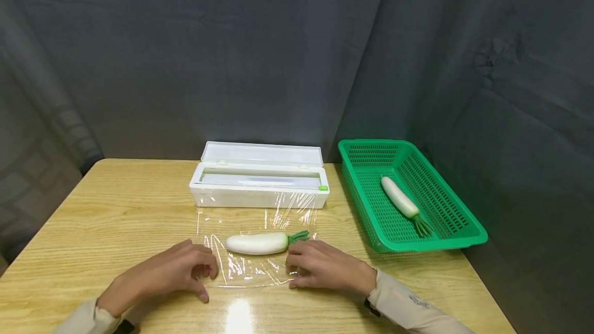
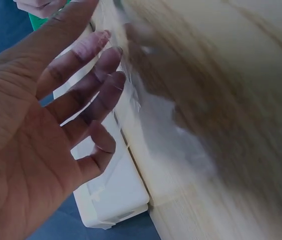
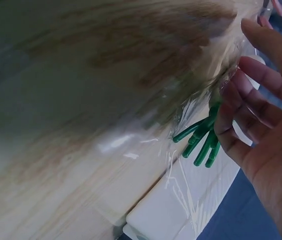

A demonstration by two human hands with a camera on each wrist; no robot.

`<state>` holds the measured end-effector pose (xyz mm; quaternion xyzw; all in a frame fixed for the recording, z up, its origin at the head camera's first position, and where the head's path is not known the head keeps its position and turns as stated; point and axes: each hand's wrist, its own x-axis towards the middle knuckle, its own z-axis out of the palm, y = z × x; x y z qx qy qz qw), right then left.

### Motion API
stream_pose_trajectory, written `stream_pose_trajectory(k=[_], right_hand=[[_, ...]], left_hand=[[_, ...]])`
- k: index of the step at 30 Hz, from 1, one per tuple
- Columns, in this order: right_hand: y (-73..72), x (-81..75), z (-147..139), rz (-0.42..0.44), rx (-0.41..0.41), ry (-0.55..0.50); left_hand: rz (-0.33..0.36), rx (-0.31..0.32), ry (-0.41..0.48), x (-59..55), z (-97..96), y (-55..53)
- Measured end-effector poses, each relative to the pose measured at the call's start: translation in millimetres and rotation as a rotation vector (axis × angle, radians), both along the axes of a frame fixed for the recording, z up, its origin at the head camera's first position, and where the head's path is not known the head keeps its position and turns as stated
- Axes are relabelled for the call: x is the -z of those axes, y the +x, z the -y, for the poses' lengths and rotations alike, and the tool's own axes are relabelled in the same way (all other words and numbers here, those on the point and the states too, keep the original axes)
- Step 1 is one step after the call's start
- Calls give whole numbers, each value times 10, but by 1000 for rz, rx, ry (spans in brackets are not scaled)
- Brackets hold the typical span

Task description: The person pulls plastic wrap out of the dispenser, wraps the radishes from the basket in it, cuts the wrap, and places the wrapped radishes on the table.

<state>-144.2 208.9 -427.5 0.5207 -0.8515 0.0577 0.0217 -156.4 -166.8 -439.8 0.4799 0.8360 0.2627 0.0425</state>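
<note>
A white radish (image 1: 257,244) with green stalks (image 3: 200,135) lies sideways on a sheet of clear plastic wrap (image 1: 250,272). The wrap runs forward from a white dispenser box (image 1: 260,197), whose lid (image 1: 262,153) stands raised. At the sheet's left edge is my left hand (image 1: 178,269), thumb apart from the loosely bent fingers. My right hand (image 1: 325,267) is at the right edge by the stalks, fingertips right at the wrap and thumb spread from them. Neither hand grips the radish.
To the right, a green plastic basket (image 1: 364,210) holds a second white radish (image 1: 399,197) with green stalks. The wooden table (image 1: 116,215) ends against dark grey curtains (image 1: 223,66) behind. A small green piece (image 1: 323,188) sits at the box's right front edge.
</note>
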Motion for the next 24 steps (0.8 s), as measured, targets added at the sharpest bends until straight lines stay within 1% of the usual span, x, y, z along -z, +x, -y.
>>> stream_pose_trajectory(k=[3, 5, 8, 11, 16, 18, 22, 24], right_hand=[[-1, 22, -9, 10, -9, 6], [-1, 35, -11, 9, -15, 3], [-3, 51, -7, 3, -30, -1], [-6, 60, -3, 6, -47, -4], [-3, 58, -3, 5, -60, -9], [2, 48, -7, 0, -56, -13], [3, 17, -10, -2, -35, -20], [0, -1, -12, -7, -21, -21]], left_hand=[[5, -20, -47, -6, -2, 15], [-13, -25, -66, -9, -6, 20], [-27, -12, -58, -16, -10, 23], [-31, 10, -32, -18, -6, 15], [-10, 19, -28, -36, 10, -1], [20, 12, -31, -46, 18, -4], [84, -25, -31, -80, 38, -9], [77, -33, -27, -98, 51, -16]])
